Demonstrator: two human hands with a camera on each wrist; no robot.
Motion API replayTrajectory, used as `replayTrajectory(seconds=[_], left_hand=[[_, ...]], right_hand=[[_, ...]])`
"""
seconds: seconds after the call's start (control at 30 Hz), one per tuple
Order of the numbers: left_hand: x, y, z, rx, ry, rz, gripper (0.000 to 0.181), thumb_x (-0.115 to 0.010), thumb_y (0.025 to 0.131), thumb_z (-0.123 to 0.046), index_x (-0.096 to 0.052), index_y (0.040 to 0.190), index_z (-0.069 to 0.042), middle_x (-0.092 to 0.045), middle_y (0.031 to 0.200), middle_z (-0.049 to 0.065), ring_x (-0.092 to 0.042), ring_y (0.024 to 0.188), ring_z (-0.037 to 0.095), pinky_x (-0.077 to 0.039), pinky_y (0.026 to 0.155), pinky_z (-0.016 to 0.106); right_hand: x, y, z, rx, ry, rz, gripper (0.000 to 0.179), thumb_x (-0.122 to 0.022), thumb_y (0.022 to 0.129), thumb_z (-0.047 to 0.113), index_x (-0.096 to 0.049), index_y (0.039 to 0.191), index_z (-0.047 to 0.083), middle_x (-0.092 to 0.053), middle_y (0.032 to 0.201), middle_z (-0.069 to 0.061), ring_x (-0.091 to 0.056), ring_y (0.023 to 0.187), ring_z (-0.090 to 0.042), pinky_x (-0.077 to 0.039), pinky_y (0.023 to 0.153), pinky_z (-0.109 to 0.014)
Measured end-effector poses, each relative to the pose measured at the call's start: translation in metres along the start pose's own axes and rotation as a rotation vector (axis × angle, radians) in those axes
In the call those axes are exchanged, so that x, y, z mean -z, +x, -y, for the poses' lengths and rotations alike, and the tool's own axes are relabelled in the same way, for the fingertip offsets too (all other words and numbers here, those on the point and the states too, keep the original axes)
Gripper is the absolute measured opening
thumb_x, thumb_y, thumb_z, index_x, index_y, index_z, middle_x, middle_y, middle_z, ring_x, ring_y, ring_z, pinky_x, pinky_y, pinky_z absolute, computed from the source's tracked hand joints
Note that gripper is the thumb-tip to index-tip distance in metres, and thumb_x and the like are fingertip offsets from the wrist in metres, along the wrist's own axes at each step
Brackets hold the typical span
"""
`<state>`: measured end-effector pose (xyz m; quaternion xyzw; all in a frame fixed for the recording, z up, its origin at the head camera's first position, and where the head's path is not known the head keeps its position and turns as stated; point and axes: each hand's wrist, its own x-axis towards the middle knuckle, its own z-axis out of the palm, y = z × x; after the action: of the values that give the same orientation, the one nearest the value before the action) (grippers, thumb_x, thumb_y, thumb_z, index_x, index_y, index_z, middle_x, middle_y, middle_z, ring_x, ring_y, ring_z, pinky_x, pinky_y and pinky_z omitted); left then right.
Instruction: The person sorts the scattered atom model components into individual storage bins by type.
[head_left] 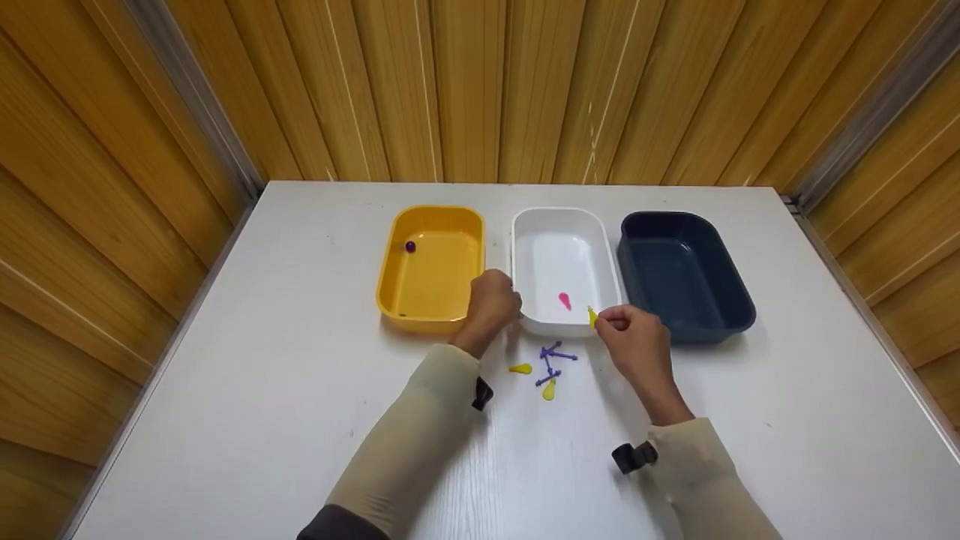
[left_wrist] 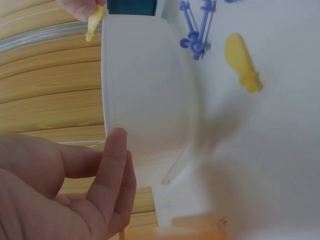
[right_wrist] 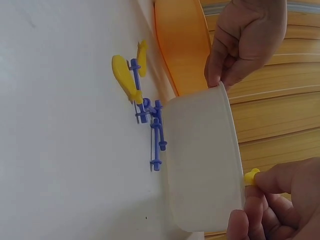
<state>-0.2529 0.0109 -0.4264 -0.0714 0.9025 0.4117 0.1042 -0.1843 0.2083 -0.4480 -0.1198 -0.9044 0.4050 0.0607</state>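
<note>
My left hand (head_left: 493, 304) pinches the left rim of the white bin (left_wrist: 145, 95), thumb inside and fingers against the outer wall. Between thumb and fingertips, my right hand (head_left: 636, 341) holds a small yellow teardrop-shaped plastic piece (head_left: 592, 317) at the bin's near right rim; its wide end is hidden by the fingers. A pink piece (head_left: 565, 301) of similar shape lies inside the white bin. On the table in front are several purple rods (right_wrist: 156, 145) with ringed ends, heaped across one another, and two more yellow pieces (head_left: 520, 369) beside them.
To the left stands a yellow bin (head_left: 384, 300) with a dark purple ball (head_left: 410, 246) in it. A dark blue bin (head_left: 739, 330) stands close on the right. Wood-patterned panels (head_left: 465, 90) rise behind the white table (head_left: 285, 360).
</note>
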Motion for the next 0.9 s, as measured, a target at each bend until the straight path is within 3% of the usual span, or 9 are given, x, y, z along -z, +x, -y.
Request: replayTrajectory(seconds=[0.33,0.9], left_hand=[[0.000,0.001,0.001,-0.017,0.009,-0.013,0.019,-0.062,0.094,-0.001,-0.075,0.107,0.003,-0.073,0.093,0.013,-0.065,0.074,0.023,-0.051,0.055,0.023],[0.000,0.001,0.002,-0.037,0.011,-0.022,0.017,-0.062,0.092,0.000,-0.076,0.100,0.005,-0.074,0.091,0.015,-0.060,0.068,0.022,-0.046,0.051,0.023]], right_hand=[[0.001,0.009,0.005,0.016,-0.028,-0.051,0.019,-0.069,0.093,0.022,-0.076,0.100,0.006,-0.073,0.093,-0.013,-0.061,0.077,-0.022,-0.047,0.064,-0.025],[0.002,0.013,0.002,0.004,-0.008,-0.058,0.020,-0.071,0.093,0.023,-0.076,0.102,0.006,-0.075,0.098,-0.014,-0.065,0.082,-0.023,-0.048,0.065,-0.024]])
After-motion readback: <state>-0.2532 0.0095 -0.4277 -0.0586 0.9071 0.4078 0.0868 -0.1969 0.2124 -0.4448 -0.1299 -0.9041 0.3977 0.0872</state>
